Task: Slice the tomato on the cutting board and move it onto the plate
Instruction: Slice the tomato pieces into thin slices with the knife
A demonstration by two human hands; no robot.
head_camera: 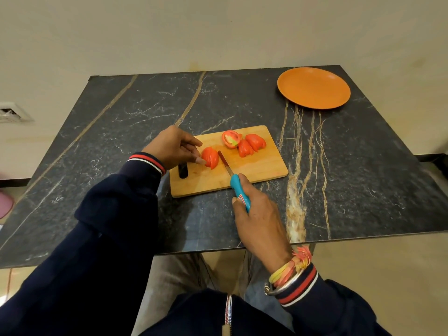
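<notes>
A wooden cutting board (pixel 257 170) lies in the middle of the dark marble table. On its left part sits a red tomato piece (pixel 210 157), and my left hand (pixel 173 147) holds it with curled fingertips. My right hand (pixel 257 219) grips the blue handle of a knife (pixel 238 190); the blade lies just right of that piece, tip pointing away from me. Further back on the board lie a cut tomato piece with its inside showing (pixel 231 138) and two more red pieces (pixel 252 144). An orange plate (pixel 314 88) stands bare at the table's far right.
The dark marble table (pixel 121 132) ends at a near edge just in front of my lap. A beige wall rises behind it, with a wall socket (pixel 11 112) at the left. The board has a dark handle slot (pixel 183 170) at its left end.
</notes>
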